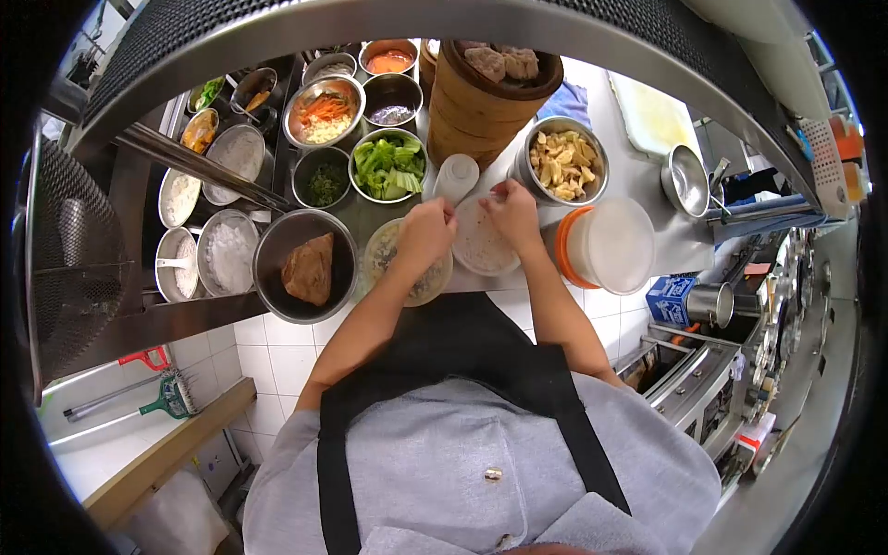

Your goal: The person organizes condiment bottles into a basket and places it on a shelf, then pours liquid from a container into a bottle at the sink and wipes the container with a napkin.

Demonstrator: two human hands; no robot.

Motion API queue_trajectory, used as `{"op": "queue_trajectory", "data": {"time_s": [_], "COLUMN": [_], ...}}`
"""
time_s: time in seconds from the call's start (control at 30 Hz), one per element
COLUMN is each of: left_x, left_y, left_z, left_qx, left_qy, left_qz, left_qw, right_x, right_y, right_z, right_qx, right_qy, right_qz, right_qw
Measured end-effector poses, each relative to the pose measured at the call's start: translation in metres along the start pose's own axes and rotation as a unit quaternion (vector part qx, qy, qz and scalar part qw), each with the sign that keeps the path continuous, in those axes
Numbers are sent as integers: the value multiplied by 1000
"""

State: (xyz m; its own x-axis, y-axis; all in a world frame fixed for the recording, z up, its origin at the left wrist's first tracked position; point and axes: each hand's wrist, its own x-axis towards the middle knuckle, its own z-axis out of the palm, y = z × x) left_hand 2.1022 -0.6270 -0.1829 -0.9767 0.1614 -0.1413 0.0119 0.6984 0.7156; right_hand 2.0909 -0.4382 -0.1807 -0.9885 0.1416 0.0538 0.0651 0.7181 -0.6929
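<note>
Kitchen: a steel worktop (pixel 673 242) crosses the upper half of the frame under a metal shelf (pixel 444 16); white floor tiles (pixel 289 363) show below it.
Left hand: at the centre, the left hand (pixel 427 229) is half curled, fingertips drawn in close to the thumb; whether it has hold of anything cannot be told.
Right hand: just right of it, the right hand (pixel 514 213) is bent at the fingers, thumb near the fingertips; whether something small is pinched there cannot be told.
Pale dish: mid-frame, the round pale dish (pixel 487 272) lies beneath and between the hands, with bits on its surface.
Mixture bowl: a pale bowl (pixel 367 255) of speckled mixture sits partly behind the left forearm.
Bottle: a white bottle (pixel 458 176) stands just beyond the hands.
Greens: a metal bowl (pixel 388 200) of cut leaves is left of the bottle.
Right side: a bowl (pixel 527 181) of yellowish pieces, then a round container (pixel 618 245) with an orange band.
Lower left of the greens: a large bowl (pixel 273 242) holding one brown lump (pixel 309 270).
Top centre: stacked steamers (pixel 476 116) carrying dumplings (pixel 501 63).
Upper right: a white board (pixel 652 113).
</note>
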Motion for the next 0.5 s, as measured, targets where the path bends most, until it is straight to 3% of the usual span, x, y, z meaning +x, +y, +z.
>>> {"op": "queue_trajectory", "data": {"time_s": [0.23,0.5], "left_x": [-3,-5], "left_y": [1,3], "left_z": [4,6], "left_qx": [18,-5], "left_qy": [34,55], "left_qz": [9,38], "left_qw": [999,998], "right_x": [-8,-15], "right_y": [-4,-3], "right_z": [-4,-7], "right_qx": [-18,-71], "right_qy": [19,34], "right_qz": [-44,-14], "right_qw": [999,997]}}
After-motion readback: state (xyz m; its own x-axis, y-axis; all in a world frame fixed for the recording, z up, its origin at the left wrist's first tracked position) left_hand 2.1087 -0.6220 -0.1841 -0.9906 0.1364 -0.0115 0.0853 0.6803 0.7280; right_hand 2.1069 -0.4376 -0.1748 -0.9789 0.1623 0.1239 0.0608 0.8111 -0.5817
